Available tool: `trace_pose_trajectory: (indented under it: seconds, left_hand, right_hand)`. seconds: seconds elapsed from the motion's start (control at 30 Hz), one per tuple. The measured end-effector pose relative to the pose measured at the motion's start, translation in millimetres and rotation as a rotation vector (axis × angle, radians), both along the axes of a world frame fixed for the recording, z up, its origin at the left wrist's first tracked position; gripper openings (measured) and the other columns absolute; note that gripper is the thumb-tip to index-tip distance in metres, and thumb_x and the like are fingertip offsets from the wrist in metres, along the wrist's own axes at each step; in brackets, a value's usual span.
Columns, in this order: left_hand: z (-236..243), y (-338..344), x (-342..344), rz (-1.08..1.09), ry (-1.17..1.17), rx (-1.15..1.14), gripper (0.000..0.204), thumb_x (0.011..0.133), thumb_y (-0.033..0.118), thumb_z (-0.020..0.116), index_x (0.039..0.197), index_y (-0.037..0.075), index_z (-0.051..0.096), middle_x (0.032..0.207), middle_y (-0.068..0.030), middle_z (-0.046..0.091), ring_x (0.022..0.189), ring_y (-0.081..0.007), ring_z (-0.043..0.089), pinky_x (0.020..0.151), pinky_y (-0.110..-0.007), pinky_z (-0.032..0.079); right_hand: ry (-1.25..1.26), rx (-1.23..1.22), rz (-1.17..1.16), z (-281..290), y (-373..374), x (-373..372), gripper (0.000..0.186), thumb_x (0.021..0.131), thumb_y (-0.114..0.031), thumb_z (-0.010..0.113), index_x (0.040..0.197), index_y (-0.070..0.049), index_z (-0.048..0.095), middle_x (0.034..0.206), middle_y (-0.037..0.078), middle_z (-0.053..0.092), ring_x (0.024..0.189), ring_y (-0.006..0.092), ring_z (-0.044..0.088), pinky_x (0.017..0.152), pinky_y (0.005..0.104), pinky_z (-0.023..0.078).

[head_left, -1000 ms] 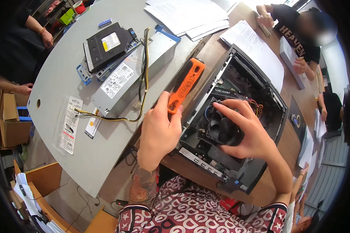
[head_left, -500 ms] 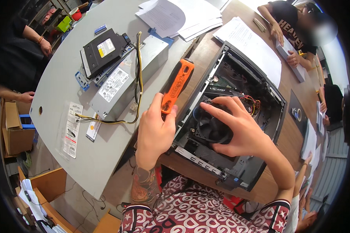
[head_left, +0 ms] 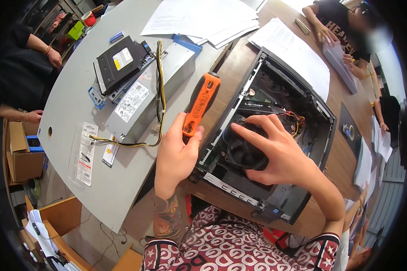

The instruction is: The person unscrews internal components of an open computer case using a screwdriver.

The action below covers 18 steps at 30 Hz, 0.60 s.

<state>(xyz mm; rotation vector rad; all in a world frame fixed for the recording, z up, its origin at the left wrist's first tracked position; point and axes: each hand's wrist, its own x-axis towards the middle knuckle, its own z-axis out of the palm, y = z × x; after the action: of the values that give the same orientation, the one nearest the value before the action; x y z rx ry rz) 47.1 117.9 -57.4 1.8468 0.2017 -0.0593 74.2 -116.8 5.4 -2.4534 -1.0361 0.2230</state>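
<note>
In my left hand is an orange and black screwdriver, its handle pointing up and away; the fingers are wrapped round its lower end and the tip is hidden. My right hand reaches into an opened black desktop computer case. Its thumb and fingers span a round black cooling fan, gripping it by the sides. The fan sits inside the case near the front left. Coloured wires and a dark memory or drive module lie beyond it.
Left on the grey table are a metal power supply with cables, a black optical drive and a blister pack. Papers lie at the back. A roll of tape is at right. Other people stand left and right.
The screwdriver and my left hand have shifted slightly down and left. My right hand stays on the fan. A curled sheet at the back now lies flatter, further left.
</note>
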Motion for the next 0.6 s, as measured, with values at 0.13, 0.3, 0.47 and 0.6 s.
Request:
trace_pose_trajectory:
  seconds: [0.13, 0.3, 0.47, 0.6]
  left_hand:
    - [6.1, -1.5, -1.7, 0.025, 0.026, 0.022, 0.021, 0.093, 0.015, 0.061, 0.106, -0.001, 0.055, 0.079, -0.0196, 0.065, 0.073, -0.0389, 0.065, 0.067, -0.042, 0.048]
    - [7.5, -2.1, -2.1, 0.023, -0.014, 0.041, 0.019, 0.093, 0.014, 0.059, 0.104, 0.0, 0.054, 0.077, -0.0218, 0.064, 0.075, -0.0433, 0.064, 0.065, -0.044, 0.047]
    - [15.8, -2.4, -3.7, 0.016, 0.08, 0.047, 0.016, 0.095, 0.011, 0.061, 0.101, -0.002, 0.055, 0.075, -0.0057, 0.056, 0.065, -0.0115, 0.048, 0.062, -0.028, 0.042]
    - [9.8, -1.1, -4.1, 0.025, -0.038, 0.059, 0.019, 0.095, 0.013, 0.062, 0.103, -0.003, 0.055, 0.077, -0.0093, 0.057, 0.068, -0.0159, 0.05, 0.065, -0.03, 0.044]
  right_hand:
    - [0.007, 0.005, -0.004, -1.5, 1.7, -1.4, 0.084, 0.06, -0.019, 0.079, 0.14, -0.014, 0.054, 0.129, 0.016, 0.05, 0.111, 0.0357, 0.049, 0.097, 0.0449, 0.047]
    - [0.051, 0.006, -0.058, 3.1, 3.2, -4.6, 0.083, 0.059, -0.015, 0.078, 0.139, -0.014, 0.055, 0.13, 0.016, 0.049, 0.114, 0.0362, 0.048, 0.099, 0.0448, 0.045]
    - [0.088, -0.016, -0.109, 8.6, -3.7, -9.9, 0.082, 0.058, -0.014, 0.078, 0.137, -0.013, 0.057, 0.13, 0.016, 0.05, 0.114, 0.0361, 0.048, 0.101, 0.0446, 0.043]
    - [0.115, 0.022, -0.18, 8.5, -7.2, -13.0, 0.083, 0.058, -0.015, 0.079, 0.137, -0.012, 0.058, 0.13, 0.017, 0.05, 0.118, 0.0355, 0.048, 0.104, 0.0449, 0.04]
